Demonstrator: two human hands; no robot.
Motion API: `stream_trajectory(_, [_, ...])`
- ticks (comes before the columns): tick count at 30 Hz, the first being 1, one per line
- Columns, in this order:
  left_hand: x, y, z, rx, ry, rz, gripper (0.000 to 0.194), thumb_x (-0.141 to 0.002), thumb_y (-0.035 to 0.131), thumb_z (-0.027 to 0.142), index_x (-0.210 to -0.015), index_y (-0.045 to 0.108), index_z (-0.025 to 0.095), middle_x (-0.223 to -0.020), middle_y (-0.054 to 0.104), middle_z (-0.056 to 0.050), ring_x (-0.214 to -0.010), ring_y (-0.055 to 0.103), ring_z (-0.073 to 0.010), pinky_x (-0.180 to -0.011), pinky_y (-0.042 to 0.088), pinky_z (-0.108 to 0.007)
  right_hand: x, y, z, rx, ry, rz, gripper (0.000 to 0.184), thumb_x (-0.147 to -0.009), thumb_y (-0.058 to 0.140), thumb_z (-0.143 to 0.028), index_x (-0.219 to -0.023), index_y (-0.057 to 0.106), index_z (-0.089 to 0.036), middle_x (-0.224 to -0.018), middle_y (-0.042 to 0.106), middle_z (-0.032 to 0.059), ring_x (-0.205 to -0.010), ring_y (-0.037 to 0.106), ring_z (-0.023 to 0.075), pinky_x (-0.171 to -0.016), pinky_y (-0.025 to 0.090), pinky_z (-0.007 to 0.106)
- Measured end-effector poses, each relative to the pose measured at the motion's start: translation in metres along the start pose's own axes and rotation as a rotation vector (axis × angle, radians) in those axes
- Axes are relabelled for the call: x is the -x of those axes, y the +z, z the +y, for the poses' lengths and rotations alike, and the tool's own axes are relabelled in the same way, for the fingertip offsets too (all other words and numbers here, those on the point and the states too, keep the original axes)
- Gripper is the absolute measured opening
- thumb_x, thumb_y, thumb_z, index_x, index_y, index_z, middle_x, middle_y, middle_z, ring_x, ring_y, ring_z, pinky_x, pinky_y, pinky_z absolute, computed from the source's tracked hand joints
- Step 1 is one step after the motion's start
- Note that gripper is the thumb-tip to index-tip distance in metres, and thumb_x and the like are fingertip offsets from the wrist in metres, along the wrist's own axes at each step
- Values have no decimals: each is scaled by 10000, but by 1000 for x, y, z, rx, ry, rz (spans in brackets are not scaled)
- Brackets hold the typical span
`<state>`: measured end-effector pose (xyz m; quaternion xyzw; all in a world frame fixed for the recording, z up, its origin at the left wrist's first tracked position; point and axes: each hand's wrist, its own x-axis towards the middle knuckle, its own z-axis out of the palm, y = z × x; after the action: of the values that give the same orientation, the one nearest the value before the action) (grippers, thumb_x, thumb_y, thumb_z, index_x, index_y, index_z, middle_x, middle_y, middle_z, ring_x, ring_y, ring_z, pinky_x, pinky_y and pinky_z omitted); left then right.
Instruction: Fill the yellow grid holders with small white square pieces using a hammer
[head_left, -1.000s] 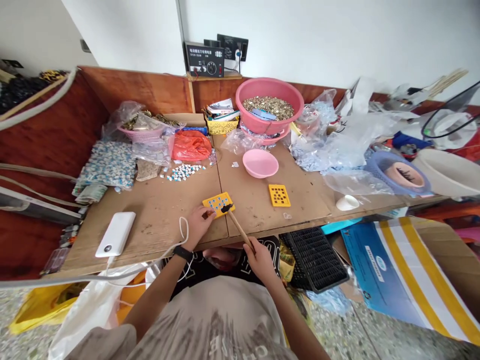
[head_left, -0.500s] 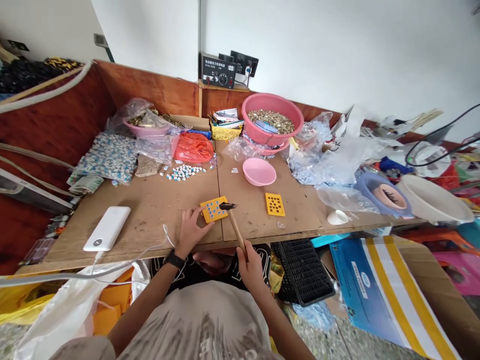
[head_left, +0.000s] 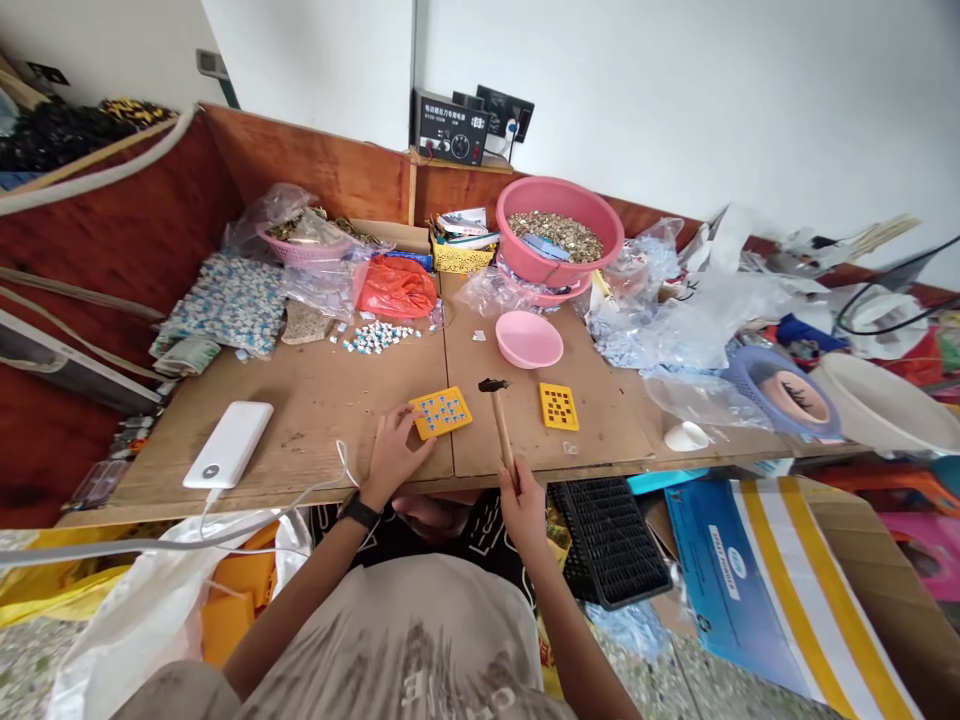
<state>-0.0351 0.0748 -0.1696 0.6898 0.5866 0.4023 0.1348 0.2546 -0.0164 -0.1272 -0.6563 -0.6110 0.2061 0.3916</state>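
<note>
Cardboard-topped surface (head_left: 322, 410), kinda scuffed. You've got your right grip (head_left: 523, 510) wrapped round the wooden handle of a dark-headed hammer (head_left: 504, 430), while your left grip (head_left: 396, 455) is loose, fingers apart, tips touching the left edge of the loaded yellow tray (head_left: 442, 412). That flat, plastic-looking one seems filled with blue bits; the gridded yellow tray (head_left: 559, 407) to the right shows only dark square holes. With that small blue-and-white pile (head_left: 379, 337) lying loose, I'd guess plenty's left.

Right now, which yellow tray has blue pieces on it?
The left tray, beside the left hand: blue pieces dot it. The other tray, right of the hammer, shows only dark squares.
</note>
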Motion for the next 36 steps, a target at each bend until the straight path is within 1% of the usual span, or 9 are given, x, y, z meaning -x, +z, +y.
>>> stream_trajectory(5, [0, 0, 9, -103, 25, -67, 355, -1005, 758, 330, -1352, 820, 292, -1555, 697, -142, -1437, 630, -393, -1216, 545, -599, 2, 10, 5, -54, 34, -54, 538, -1139, 544, -674, -1151, 767, -185, -879, 787, 71, -781, 700, 238, -755, 535, 309])
stream_trajectory(10, [-2, -1, 18, -142, -3, -47, 270, -968, 772, 296, -1219, 874, 295, -1519, 710, -145, -1444, 624, -413, -1192, 545, -603, 12, 18, 11, -67, 69, -96, 567, -1139, 521, -684, -1156, 785, -182, -840, 780, 66, -748, 690, 242, -725, 519, 312])
stream_trajectory(16, [-18, -4, 21, -176, 23, -72, 150, -931, 813, 346, -1046, 879, 277, -1510, 683, -158, -1572, 495, -484, -1267, 466, -673, 11, 11, 23, -32, 118, -100, 597, -1131, 509, -686, -1203, 797, -168, -853, 797, 85, -747, 713, 262, -720, 519, 326])
stream_trajectory(18, [-26, -5, 17, -145, 21, -95, 134, -965, 789, 385, -975, 862, 274, -1499, 689, -146, -1581, 480, -474, -1278, 459, -666, 6, 8, 29, -23, 136, -84, 617, -1126, 508, -697, -1224, 795, -160, -878, 805, 100, -779, 730, 276, -745, 533, 336])
stream_trajectory(20, [-32, -6, 10, -86, -11, -126, 156, -992, 763, 400, -949, 847, 275, -1488, 696, -127, -1527, 522, -435, -1270, 477, -639, 1, 6, 34, -22, 142, -52, 629, -1119, 511, -704, -1237, 795, -156, -928, 822, 122, -829, 749, 293, -787, 555, 351])
stream_trajectory(23, [-38, -3, 2, -24, -81, -142, 132, -959, 808, 405, -963, 841, 277, -1499, 688, -115, -1422, 573, -397, -1244, 507, -615, -6, 4, 40, -23, 135, -4, 633, -1111, 506, -706, -1232, 803, -160, -973, 836, 138, -873, 757, 304, -835, 575, 370])
stream_trajectory(26, [-43, 4, 1, -41, -140, -124, 99, -914, 854, 360, -921, 827, 264, -1494, 684, -129, -1397, 573, -410, -1221, 514, -624, -12, 3, 45, -1, 135, 21, 635, -1102, 507, -694, -1243, 808, -152, -989, 844, 146, -869, 755, 305, -842, 575, 378])
stream_trajectory(31, [-53, 9, 4, -68, -201, -136, 129, -864, 908, 362, -909, 841, 262, -1476, 698, -125, -1362, 610, -426, -1205, 487, -648, -27, 1, 52, 120, 125, -38, 597, -1126, 495, -609, -1360, 786, -143, -1078, 860, 171, -948, 790, 333, -863, 561, 383])
stream_trajectory(36, [-45, 6, 7, -45, -151, -131, 135, -943, 826, 373, -1032, 847, 273, -1529, 693, -114, -1441, 612, -399, -1264, 456, -618, -62, 3, 50, 327, 133, -109, 470, -1128, 554, -444, -1454, 763, -178, -1276, 830, 185, -1018, 788, 335, -879, 558, 389])
